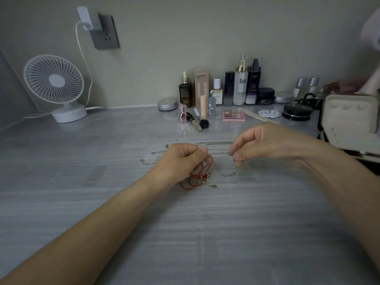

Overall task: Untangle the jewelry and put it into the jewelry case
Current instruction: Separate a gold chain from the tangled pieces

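Head view, untangling step. The left hand [181,161] is curled, its fingers gripping a knot of red cord [196,178] whose loops and small gold-coloured fittings hang down to the table [205,233]. The right hand [265,144] pinches a fine silver chain [227,174] between thumb and forefinger, the other fingers loosely bent. The chain sags in a shallow loop between the two hands, and whether it passes through the red knot is hidden by the left fingers.

Several straightened chains [213,143] lie in parallel rows just beyond the hands. The jewelry case [347,116] stands open at the right edge of the table, well apart from the tangle, and no piece can be made out inside it.

Risks, as judged from this arrangement:
- Drawing the hands apart while the chain is caught would tighten the knot or kink the fine links.
- Letting the sagging loop fall onto the rows behind could snare a chain already separated.
- A slack pinch would drop the chain back into the red loops.
- The thin chain is hard to see against the pale table.
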